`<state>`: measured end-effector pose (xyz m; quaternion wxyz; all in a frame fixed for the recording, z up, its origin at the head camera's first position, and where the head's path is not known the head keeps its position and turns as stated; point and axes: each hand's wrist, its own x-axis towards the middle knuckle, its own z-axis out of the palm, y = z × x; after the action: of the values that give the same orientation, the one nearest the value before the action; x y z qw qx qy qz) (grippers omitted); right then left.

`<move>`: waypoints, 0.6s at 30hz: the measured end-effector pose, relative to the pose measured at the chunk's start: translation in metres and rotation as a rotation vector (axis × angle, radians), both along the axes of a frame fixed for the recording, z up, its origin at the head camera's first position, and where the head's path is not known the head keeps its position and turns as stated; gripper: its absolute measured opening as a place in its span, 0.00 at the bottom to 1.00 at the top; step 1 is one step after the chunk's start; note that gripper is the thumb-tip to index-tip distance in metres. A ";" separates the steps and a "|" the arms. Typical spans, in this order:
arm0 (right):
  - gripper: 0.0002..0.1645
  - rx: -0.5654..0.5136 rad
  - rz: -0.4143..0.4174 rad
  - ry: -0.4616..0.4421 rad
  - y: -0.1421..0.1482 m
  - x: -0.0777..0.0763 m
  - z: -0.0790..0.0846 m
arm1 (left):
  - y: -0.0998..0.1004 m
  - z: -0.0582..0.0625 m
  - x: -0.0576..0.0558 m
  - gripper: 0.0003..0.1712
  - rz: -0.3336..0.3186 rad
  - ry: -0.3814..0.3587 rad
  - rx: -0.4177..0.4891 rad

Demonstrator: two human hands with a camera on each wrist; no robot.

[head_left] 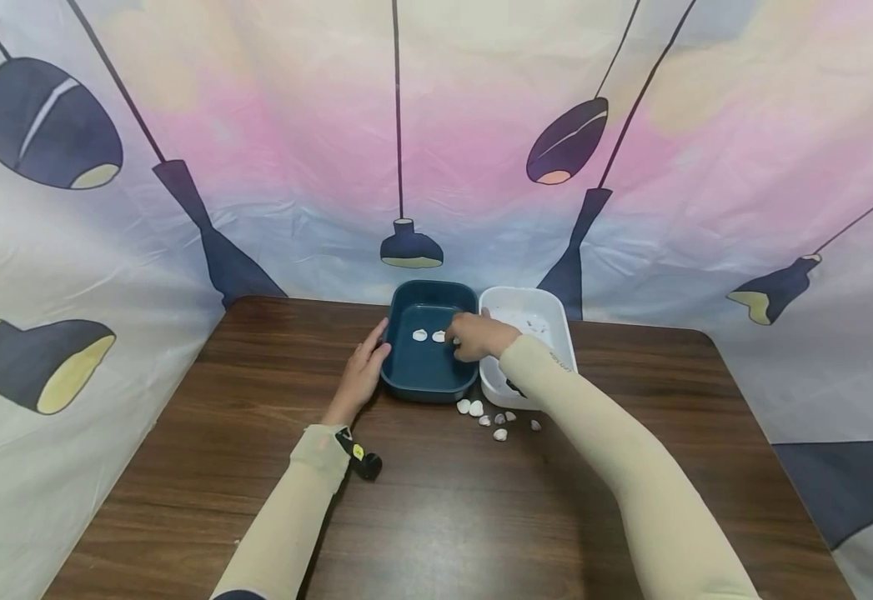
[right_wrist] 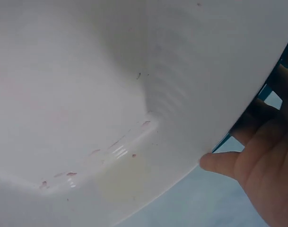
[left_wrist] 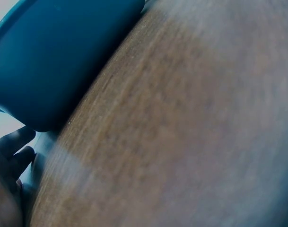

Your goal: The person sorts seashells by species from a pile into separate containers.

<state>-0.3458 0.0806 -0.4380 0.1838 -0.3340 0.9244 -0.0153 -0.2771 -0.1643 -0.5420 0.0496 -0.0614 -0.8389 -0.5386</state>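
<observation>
A dark teal tray (head_left: 430, 387) stands at the table's back edge, with white seashells (head_left: 419, 335) lying on its floor. My right hand (head_left: 481, 335) reaches over into it from the right, fingers bent down. It pinches a small white shell, mostly hidden by the fingers, beside another shell (head_left: 439, 337). In the right wrist view the hand (right_wrist: 269, 151) is at the rim of the white tray (right_wrist: 181, 142). My left hand (head_left: 361, 375) rests against the teal tray's left side with fingers extended; the left wrist view shows it at the tray's corner.
The white tray (head_left: 565, 337), holding small dark and reddish specks, stands right beside the teal one. Several loose shells (head_left: 476, 408) lie on the brown wooden table (head_left: 436, 500) in front of both. A printed cloth (head_left: 316, 167) hangs behind.
</observation>
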 end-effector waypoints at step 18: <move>0.26 -0.070 0.053 -0.022 0.011 0.017 0.023 | -0.001 0.001 0.000 0.33 -0.010 0.017 0.010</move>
<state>-0.3289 0.0919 -0.4153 0.1827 -0.3645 0.9119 -0.0463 -0.2768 -0.1655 -0.5408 0.0541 -0.0697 -0.8355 -0.5423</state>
